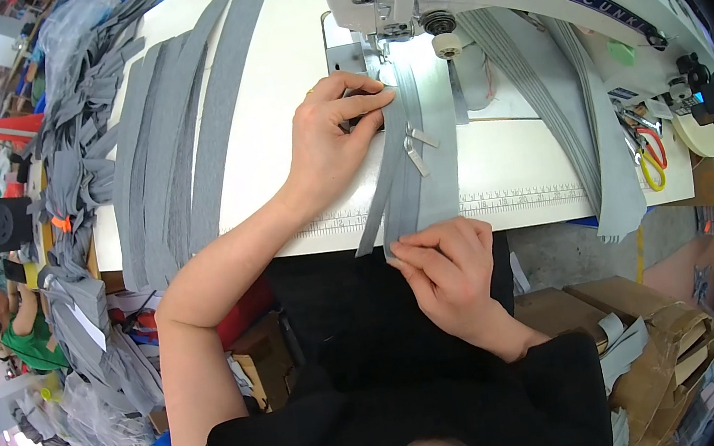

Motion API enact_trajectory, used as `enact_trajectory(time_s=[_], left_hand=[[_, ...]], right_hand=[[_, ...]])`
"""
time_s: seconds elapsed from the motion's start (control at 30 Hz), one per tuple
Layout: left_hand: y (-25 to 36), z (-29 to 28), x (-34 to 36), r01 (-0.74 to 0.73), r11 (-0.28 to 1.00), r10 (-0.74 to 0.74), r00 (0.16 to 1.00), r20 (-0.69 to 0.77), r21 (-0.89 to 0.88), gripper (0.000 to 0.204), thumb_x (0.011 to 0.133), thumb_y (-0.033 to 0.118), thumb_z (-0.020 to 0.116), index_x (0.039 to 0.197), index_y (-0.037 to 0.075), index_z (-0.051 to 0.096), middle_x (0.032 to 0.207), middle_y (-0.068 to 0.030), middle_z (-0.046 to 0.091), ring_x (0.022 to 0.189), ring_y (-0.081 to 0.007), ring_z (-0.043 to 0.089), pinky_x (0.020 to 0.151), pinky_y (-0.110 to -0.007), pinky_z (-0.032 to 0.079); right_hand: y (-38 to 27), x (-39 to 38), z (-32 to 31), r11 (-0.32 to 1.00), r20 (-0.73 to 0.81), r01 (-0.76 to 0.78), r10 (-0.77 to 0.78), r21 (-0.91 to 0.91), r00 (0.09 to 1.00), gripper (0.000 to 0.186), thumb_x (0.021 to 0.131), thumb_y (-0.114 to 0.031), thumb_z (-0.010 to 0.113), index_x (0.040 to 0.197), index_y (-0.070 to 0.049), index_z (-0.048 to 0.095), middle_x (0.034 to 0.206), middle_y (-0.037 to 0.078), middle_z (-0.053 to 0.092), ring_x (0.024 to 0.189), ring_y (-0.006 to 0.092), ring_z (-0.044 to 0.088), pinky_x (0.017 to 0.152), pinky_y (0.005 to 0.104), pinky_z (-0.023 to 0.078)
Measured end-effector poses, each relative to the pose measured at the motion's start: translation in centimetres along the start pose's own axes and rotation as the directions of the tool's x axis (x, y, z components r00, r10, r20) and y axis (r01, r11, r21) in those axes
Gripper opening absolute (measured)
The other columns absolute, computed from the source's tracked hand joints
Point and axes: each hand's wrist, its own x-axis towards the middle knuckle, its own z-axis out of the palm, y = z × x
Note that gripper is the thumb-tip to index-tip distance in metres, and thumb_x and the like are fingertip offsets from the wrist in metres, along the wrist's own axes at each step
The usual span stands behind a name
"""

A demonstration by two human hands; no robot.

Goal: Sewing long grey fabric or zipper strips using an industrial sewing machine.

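Observation:
Under the head of a white sewing machine (382,39) runs a grey zipper (402,190) with two silver pulls (418,153), laid along a wider, paler grey fabric strip (440,185). My left hand (336,131) is closed just in front of the presser foot, its fingertips pinching the edge of a grey strip beside the zipper. At the table's near edge, my right hand (449,269) pinches the lower end of the zipper between thumb and fingers. A narrow grey strip end splays out to the left of it.
Long grey fabric strips (225,114) lie on the white table at left. More strips (558,106) hang over its edge at right, near yellow- and red-handled scissors (652,157). A printed ruler (516,199) follows the near edge. Cardboard boxes (652,337) stand below; another person (24,330) is far left.

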Motion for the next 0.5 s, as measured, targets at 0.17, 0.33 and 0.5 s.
enact_trajectory(time_s=[0.17,0.33,0.5], left_hand=[[-0.1,0.0,0.0,-0.050,0.995,0.050,0.999,0.002,0.087,0.036,0.087,-0.011,0.068,0.116,0.007,0.081,0.114,-0.0080,0.068,0.099,-0.0166,0.066,0.076,-0.028,0.054],[0.2,0.2,0.2,-0.005,1.000,0.006,1.000,-0.016,0.017,0.032,0.083,-0.007,0.073,0.110,0.007,0.082,0.106,-0.0088,0.070,0.097,-0.0255,0.065,0.082,-0.034,0.054],[0.4,0.2,0.2,-0.008,1.000,0.008,1.000,-0.009,0.007,0.033,0.083,-0.007,0.072,0.110,0.008,0.082,0.106,-0.0079,0.069,0.098,-0.0251,0.066,0.081,-0.035,0.055]], right_hand=[[0.4,1.7,0.4,0.999,0.000,-0.033,0.033,-0.018,0.999,0.019,0.078,-0.007,0.083,0.096,-0.008,0.075,0.091,-0.002,0.066,0.085,0.0179,0.062,0.082,0.0363,0.038],[1.2,2.5,0.9,0.998,-0.006,-0.041,0.041,-0.041,0.999,0.017,0.081,-0.008,0.082,0.096,-0.009,0.075,0.093,-0.002,0.065,0.087,0.0180,0.061,0.083,0.0360,0.038],[1.4,3.0,1.2,0.997,-0.013,-0.058,0.058,-0.045,0.998,0.017,0.082,-0.008,0.081,0.098,-0.010,0.075,0.094,-0.002,0.065,0.087,0.0181,0.061,0.085,0.0365,0.039]])
